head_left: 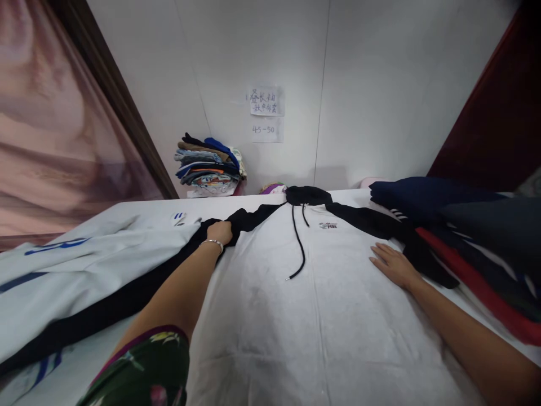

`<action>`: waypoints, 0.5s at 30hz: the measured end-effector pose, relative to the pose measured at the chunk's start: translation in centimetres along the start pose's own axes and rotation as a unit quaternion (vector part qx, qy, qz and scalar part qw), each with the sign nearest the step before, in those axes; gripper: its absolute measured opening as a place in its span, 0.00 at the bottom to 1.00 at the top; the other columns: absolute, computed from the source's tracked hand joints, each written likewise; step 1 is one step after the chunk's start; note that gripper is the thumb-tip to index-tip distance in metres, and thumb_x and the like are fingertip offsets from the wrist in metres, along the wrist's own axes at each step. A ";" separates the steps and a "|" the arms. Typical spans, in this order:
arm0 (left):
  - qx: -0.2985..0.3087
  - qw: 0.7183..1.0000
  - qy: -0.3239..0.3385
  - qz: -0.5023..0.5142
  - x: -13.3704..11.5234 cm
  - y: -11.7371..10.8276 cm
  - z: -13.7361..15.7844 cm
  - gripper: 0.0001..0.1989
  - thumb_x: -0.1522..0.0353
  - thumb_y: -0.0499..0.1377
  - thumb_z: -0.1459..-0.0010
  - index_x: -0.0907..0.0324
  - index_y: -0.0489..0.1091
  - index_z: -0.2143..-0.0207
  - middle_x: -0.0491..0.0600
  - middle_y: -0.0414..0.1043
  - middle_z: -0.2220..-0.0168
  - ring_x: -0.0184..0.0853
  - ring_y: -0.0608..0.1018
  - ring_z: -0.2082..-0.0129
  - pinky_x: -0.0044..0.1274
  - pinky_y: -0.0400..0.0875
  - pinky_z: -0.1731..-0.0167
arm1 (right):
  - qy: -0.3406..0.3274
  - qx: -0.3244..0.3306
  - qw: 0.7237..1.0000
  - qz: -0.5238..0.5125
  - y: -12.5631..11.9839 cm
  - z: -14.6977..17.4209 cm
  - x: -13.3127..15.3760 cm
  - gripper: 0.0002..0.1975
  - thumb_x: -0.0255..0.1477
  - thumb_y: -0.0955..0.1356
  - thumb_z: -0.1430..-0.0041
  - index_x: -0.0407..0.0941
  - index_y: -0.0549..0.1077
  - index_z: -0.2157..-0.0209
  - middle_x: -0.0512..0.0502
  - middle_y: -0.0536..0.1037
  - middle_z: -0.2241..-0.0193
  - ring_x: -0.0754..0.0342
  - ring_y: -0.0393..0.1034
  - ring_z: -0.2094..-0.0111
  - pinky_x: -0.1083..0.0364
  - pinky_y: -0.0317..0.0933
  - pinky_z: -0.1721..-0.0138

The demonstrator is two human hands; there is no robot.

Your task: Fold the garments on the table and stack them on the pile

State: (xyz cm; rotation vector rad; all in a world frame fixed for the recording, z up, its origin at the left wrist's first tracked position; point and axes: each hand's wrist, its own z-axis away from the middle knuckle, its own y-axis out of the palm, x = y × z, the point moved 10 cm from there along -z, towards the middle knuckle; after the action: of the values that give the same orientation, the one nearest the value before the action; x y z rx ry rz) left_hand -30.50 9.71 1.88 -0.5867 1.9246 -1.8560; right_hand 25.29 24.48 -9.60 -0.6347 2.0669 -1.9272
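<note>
In my head view, the white-bodied jacket (274, 321) lies spread front up on the white table (135, 207), its black hood (308, 195) towards the wall (380, 101). My left hand (220, 232) is closed round one black sleeve (249, 219); my right hand (393, 265) rests open and flat on the jacket's other side, gripping nothing. The chest print (328, 225) is too blurred to read. The upper paper (266, 101) says "叠长袖 秋冬外套", the lower paper (266, 130) "45-50"
</note>
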 end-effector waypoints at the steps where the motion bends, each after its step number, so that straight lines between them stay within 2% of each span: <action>1: -0.015 1.000 0.001 -0.006 0.0 -0.9 -0.3 0.16 0.66 0.55 0.45 0.64 0.73 0.57 0.64 0.76 0.59 0.46 0.77 0.57 0.32 0.70 0.61 | -0.002 -0.003 1.000 -0.001 0.0 0.0 0.0 0.30 0.47 0.55 0.37 0.47 0.64 0.40 0.45 0.58 0.36 0.46 0.50 0.35 0.42 0.51 0.38; 3: -0.049 0.999 -0.008 -0.018 0.9 -3.0 -1.1 0.16 0.67 0.53 0.43 0.66 0.72 0.57 0.66 0.74 0.58 0.48 0.75 0.54 0.35 0.69 0.58 | -0.007 -0.011 1.000 -0.001 -0.1 0.0 -0.1 0.30 0.47 0.55 0.37 0.46 0.64 0.40 0.44 0.59 0.36 0.46 0.51 0.35 0.43 0.51 0.38; 6: -0.094 0.994 -0.044 -0.033 4.5 -5.7 -1.8 0.16 0.71 0.48 0.39 0.67 0.70 0.55 0.68 0.71 0.54 0.51 0.71 0.49 0.38 0.67 0.55 | -0.012 -0.018 1.000 0.001 0.0 0.1 -0.2 0.31 0.48 0.55 0.37 0.46 0.65 0.41 0.44 0.60 0.36 0.46 0.52 0.35 0.43 0.51 0.38; 8: -0.103 0.992 -0.067 -0.037 7.2 -6.1 -1.8 0.16 0.74 0.47 0.39 0.69 0.70 0.54 0.68 0.71 0.53 0.51 0.70 0.48 0.38 0.66 0.55 | -0.015 -0.023 1.000 0.003 0.0 0.1 -0.3 0.31 0.48 0.55 0.37 0.47 0.66 0.41 0.44 0.61 0.37 0.45 0.52 0.35 0.43 0.52 0.39; 10: -0.096 0.992 -0.074 -0.036 8.7 -5.5 -1.4 0.15 0.76 0.49 0.42 0.72 0.71 0.56 0.69 0.71 0.54 0.53 0.71 0.49 0.38 0.67 0.56 | -0.016 -0.030 0.999 0.003 -0.1 0.1 -0.3 0.30 0.48 0.55 0.37 0.47 0.67 0.42 0.45 0.62 0.37 0.45 0.53 0.36 0.43 0.53 0.39; 12: -0.097 0.993 -0.060 -0.034 8.2 -4.8 -0.6 0.15 0.78 0.51 0.45 0.73 0.72 0.57 0.69 0.71 0.54 0.56 0.71 0.49 0.41 0.66 0.56 | -0.015 -0.033 0.999 0.002 -0.1 0.1 -0.4 0.30 0.48 0.55 0.37 0.48 0.67 0.42 0.45 0.62 0.38 0.44 0.54 0.36 0.43 0.54 0.39; 13: -0.107 0.993 -0.044 -0.032 7.1 -4.6 -0.2 0.16 0.78 0.50 0.45 0.73 0.72 0.56 0.69 0.71 0.53 0.56 0.69 0.48 0.42 0.65 0.54 | -0.013 -0.032 0.999 0.000 -0.1 0.1 -0.5 0.30 0.48 0.56 0.37 0.48 0.67 0.42 0.46 0.62 0.38 0.44 0.54 0.36 0.43 0.54 0.39; 15: -0.126 0.992 0.013 -0.025 3.3 -4.1 0.9 0.18 0.76 0.48 0.42 0.70 0.71 0.53 0.65 0.71 0.50 0.52 0.67 0.45 0.41 0.62 0.50 | -0.012 -0.027 1.000 0.000 0.0 0.0 -0.5 0.30 0.48 0.56 0.37 0.48 0.67 0.42 0.45 0.62 0.37 0.44 0.53 0.36 0.43 0.53 0.39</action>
State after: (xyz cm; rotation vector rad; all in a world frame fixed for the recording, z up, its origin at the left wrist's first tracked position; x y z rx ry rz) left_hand -32.71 7.01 5.99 -0.6968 2.1975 -1.6682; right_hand 25.76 24.72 -9.68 -0.6661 2.1102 -1.8596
